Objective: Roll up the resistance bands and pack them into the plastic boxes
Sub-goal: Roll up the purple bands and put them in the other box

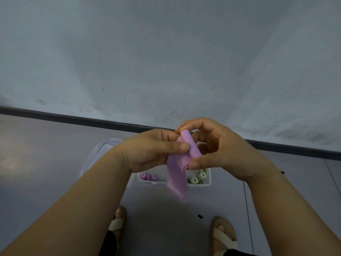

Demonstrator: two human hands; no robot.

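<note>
A purple resistance band (184, 154) is held up in front of me, partly rolled into a tight cylinder at its top, its loose tail hanging down and blurred. My left hand (153, 148) pinches the band just beside the roll with thumb and fingers. My right hand (215, 146) curls round the roll, index finger on its top end and thumb at its lower end. Below, on the floor, stands a clear plastic box (207, 180) holding rolled purple bands (147, 176) on the left and pale green rolled bands (198, 179) on the right.
The box's clear lid (103, 150) lies open to the left. A grey wall with a dark skirting board (73, 119) runs behind. My sandalled feet (223, 235) stand on the grey floor near two small dark bits (200, 216).
</note>
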